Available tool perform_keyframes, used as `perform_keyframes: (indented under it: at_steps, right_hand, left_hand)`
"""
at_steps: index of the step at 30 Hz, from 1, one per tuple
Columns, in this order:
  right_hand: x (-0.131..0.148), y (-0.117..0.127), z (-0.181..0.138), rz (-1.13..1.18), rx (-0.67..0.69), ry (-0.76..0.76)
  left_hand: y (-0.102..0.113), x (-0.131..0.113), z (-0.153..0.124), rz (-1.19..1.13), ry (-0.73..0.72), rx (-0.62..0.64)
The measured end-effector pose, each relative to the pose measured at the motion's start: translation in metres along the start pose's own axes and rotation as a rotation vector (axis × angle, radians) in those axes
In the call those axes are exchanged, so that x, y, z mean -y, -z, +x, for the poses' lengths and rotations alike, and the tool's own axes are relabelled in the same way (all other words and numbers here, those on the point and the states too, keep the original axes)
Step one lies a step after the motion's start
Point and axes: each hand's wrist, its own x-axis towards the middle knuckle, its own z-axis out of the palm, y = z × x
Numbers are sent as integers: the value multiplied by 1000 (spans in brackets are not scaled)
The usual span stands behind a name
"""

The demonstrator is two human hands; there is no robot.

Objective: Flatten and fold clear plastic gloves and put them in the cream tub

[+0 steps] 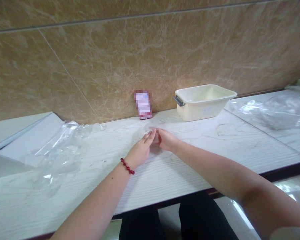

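**Head view**

- Tub (202, 111): cream, oblong, grey handle on its near-left end. It stands on the white table (190, 160) against the marbled wall (115, 50), and what shows of its inside is bare.
- Right hand (167, 140): left of the tub and nearer the person. The fingers are curled in and the tips are closed on a small clear piece (153, 138).
- Left hand (139, 152): further left of the tub, meeting the right hand at the fingertips. The fingers are nearly straight and the tips rest on the same clear piece. Whether they grip it or only touch it cannot be told. There is a red bead bracelet (127, 166) at the wrist.
- Clear piece: between the two sets of fingertips, left of the tub, low over the table or resting on it.
- Packet (143, 104): left of the tub, upright against the wall, its face blurred out.
- Plastic sheet (62, 146): clear and crumpled, far left of the tub.
- Plastic bag (277, 111): clear and slack, just right of the tub.

**Risk, as judged:** the piece looks thin and slick, so a light fingertip hold may let it slip. A sweep of the left forearm could drag the loose sheet.

**Unclear:** the piece's shape and edges are lost against the white tabletop and behind the fingers. The thumbs are hidden. The sheet and bag run out of frame.
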Motion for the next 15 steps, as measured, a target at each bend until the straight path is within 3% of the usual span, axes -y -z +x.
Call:
perform_keyframes:
  at_steps: [6,8,12,15]
  right_hand:
    - [3,2,1,-58,-85,5]
    - [5,2,-1,-63,-80,30]
    - [8,0,-5,-47,76,28]
    - [8,-2,-7,-60,173,0]
  left_hand:
    - [1,-14,1,-5,-49,89]
    - [2,-15,0,-10,-45,-4]
    - [7,-6,2,-219,105,-371]
    - [10,3,7,-515,287,-449]
